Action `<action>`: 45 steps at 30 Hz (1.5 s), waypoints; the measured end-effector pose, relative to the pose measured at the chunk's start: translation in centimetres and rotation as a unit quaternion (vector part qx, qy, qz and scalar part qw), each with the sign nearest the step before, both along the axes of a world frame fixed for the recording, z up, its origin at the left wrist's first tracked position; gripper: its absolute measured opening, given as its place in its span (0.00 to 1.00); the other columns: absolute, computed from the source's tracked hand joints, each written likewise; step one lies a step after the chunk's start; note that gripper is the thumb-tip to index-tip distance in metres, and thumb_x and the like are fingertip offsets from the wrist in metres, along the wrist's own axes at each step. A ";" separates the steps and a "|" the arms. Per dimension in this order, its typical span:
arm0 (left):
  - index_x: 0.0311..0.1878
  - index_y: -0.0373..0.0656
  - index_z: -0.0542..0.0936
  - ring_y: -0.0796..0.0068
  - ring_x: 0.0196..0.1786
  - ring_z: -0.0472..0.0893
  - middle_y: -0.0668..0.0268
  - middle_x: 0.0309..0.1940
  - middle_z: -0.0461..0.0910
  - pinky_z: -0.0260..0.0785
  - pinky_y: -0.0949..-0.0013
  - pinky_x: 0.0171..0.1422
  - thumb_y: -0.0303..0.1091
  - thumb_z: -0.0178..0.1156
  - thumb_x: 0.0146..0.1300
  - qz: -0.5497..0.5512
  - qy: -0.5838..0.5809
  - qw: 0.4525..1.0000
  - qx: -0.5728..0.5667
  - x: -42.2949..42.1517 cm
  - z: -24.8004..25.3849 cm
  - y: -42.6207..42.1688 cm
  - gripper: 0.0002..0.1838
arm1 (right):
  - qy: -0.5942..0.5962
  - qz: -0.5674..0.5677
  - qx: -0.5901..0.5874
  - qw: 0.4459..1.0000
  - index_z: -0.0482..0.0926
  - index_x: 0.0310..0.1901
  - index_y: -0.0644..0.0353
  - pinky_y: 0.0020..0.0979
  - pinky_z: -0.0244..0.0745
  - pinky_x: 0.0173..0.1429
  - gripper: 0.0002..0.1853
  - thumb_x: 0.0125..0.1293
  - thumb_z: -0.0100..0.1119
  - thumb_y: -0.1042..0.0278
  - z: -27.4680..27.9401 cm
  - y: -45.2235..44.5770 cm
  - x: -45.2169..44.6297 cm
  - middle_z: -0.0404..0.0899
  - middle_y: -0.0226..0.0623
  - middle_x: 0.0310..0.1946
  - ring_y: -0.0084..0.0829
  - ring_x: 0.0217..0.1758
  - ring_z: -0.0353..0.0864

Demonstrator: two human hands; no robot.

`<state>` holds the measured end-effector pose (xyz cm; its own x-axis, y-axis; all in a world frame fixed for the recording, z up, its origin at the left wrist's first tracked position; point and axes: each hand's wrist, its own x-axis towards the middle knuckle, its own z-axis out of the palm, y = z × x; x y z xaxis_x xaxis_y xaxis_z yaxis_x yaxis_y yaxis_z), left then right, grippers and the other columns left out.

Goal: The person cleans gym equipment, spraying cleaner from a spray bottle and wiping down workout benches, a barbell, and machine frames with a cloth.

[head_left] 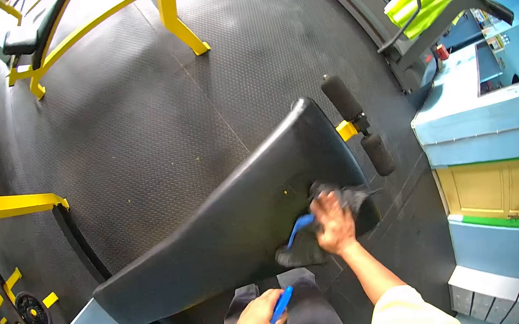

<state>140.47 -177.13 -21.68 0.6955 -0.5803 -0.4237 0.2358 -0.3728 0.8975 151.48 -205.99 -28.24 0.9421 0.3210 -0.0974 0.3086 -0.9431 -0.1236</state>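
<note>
A long black padded bench lies slantwise in front of me. My right hand is pressed onto a dark cloth with a blue strip, holding it against the right part of the pad. Hand and cloth are smeared by motion, and the cloth's far end sticks out past the fingers. Low in the middle, above my dark trousers, my left hand is closed round a blue-and-teal object. A narrow blue end pokes up from the fist; the hand hides most of the rest.
Foam rollers on a yellow bracket jut from the bench's far right end. A yellow-framed bench stands at the top left, a treadmill at the upper right. Blue cabinets line the right; a weight plate hangs left.
</note>
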 end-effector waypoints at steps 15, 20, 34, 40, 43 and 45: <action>0.50 0.40 0.77 0.49 0.42 0.82 0.53 0.42 0.80 0.75 0.57 0.46 0.33 0.65 0.52 0.211 -0.032 0.977 0.003 3.2 -0.3 2.5 0.21 | 0.022 0.012 -0.009 1.000 0.65 0.72 0.41 0.56 0.41 0.79 0.38 0.57 0.61 0.55 0.7 2.9 3.9 0.51 0.34 0.78 0.39 0.82 0.44; 0.51 0.39 0.77 0.55 0.39 0.83 0.55 0.41 0.80 0.76 0.61 0.44 0.30 0.65 0.52 0.265 -0.037 0.963 0.031 1.4 -1.0 2.4 0.21 | -0.147 -0.212 -0.033 0.966 0.59 0.74 0.47 0.63 0.44 0.75 0.37 0.66 0.53 0.45 -0.6 9.8 18.1 0.50 0.44 0.78 0.49 0.81 0.44; 0.51 0.38 0.77 0.56 0.41 0.82 0.54 0.41 0.80 0.75 0.61 0.48 0.30 0.65 0.51 0.420 0.027 0.907 0.029 2.0 -0.6 -1.8 0.21 | -0.099 0.013 -0.044 0.994 0.80 0.57 0.55 0.57 0.43 0.77 0.26 0.60 0.56 0.50 0.7 11.6 20.7 0.69 0.43 0.66 0.44 0.73 0.61; 0.50 0.40 0.78 0.73 0.28 0.82 0.61 0.37 0.82 0.75 0.68 0.36 0.30 0.65 0.52 0.465 0.011 0.883 0.065 1.9 -1.8 -3.7 0.20 | -0.032 0.256 0.089 0.962 0.77 0.54 0.60 0.53 0.53 0.74 0.30 0.59 0.60 0.44 -0.4 14.6 14.1 0.77 0.45 0.57 0.44 0.62 0.74; 0.50 0.41 0.78 0.73 0.28 0.82 0.61 0.35 0.82 0.75 0.69 0.36 0.30 0.66 0.52 0.502 0.032 0.863 0.044 1.7 -1.0 -4.4 0.20 | 0.046 0.261 0.085 0.960 0.74 0.62 0.59 0.53 0.53 0.75 0.38 0.56 0.61 0.38 0.9 10.8 16.2 0.72 0.47 0.65 0.45 0.68 0.69; 0.50 0.41 0.78 0.73 0.28 0.82 0.62 0.34 0.82 0.75 0.68 0.36 0.31 0.66 0.52 0.514 0.023 0.857 0.037 1.3 -1.2 -4.5 0.20 | -0.013 0.164 -0.059 0.985 0.78 0.58 0.60 0.52 0.55 0.74 0.35 0.57 0.60 0.39 2.8 10.1 21.6 0.74 0.47 0.63 0.45 0.69 0.69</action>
